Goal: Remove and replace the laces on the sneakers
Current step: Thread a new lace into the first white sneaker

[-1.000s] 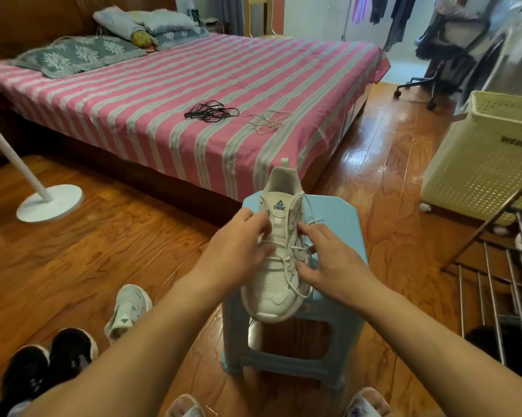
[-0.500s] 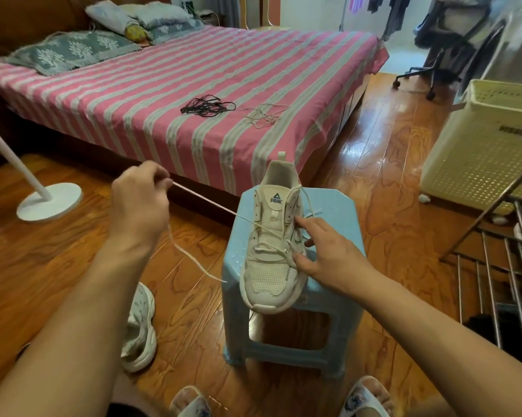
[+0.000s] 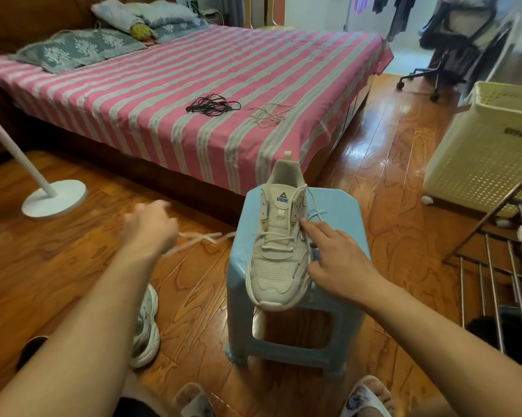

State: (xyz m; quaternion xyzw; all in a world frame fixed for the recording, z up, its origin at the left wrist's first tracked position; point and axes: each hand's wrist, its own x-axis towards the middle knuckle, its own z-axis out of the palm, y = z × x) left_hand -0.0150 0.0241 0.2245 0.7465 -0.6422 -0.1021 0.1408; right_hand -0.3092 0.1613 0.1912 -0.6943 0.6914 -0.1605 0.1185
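On the pale blue plastic stool [image 3: 341, 212], right hand [image 3: 341, 263] steadies the white mesh sneaker [image 3: 279, 248] with relaxed fingers; the blurry left hand [image 3: 150, 227] seems to pinch the white lace [image 3: 199, 239], grip unclear. Still unlacing; next, free the lower eyelets.

Both forearms bare to the bottom edge of the pic, no sleeves, no watch, no rings or bands visible. Left hand [image 3: 150, 228] is motion-blurred so fingers can't be made out; right hand [image 3: 339, 261] sharp, nails short and plain, no polish.

Feet at bottom edge, both nearer the camera than the blue stool [image 3: 341, 212]: left slipper [image 3: 195, 401] and right slipper [image 3: 365, 397], open-toed, white w/ a printed pattern in blue and darker tones, pattern too small to read. Toes show at the front of each. Clothing otherwise out of view.
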